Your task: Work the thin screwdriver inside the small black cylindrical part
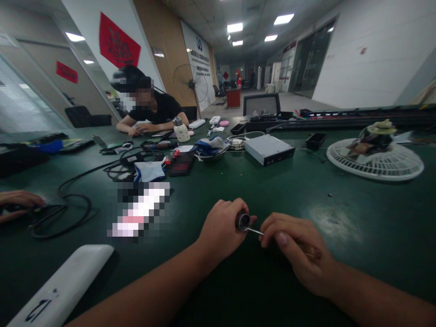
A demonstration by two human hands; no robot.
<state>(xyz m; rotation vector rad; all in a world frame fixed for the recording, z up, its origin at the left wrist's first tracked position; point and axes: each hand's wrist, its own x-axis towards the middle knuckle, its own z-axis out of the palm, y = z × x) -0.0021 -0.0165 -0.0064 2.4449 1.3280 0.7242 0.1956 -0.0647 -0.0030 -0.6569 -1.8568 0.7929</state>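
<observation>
The left hand (220, 229) is clenched around a small dark cylindrical part (243, 221), held just above the green desk (344, 213) with its open end showing. The right hand (296, 252) grips a thin metal shaft (255, 231) that runs to that part. A white plastic bar (59, 286) lies near the left; farther off sit a metal drive enclosure (269, 150), a white fan grille (374, 159) and a seated person (153, 109).
</observation>
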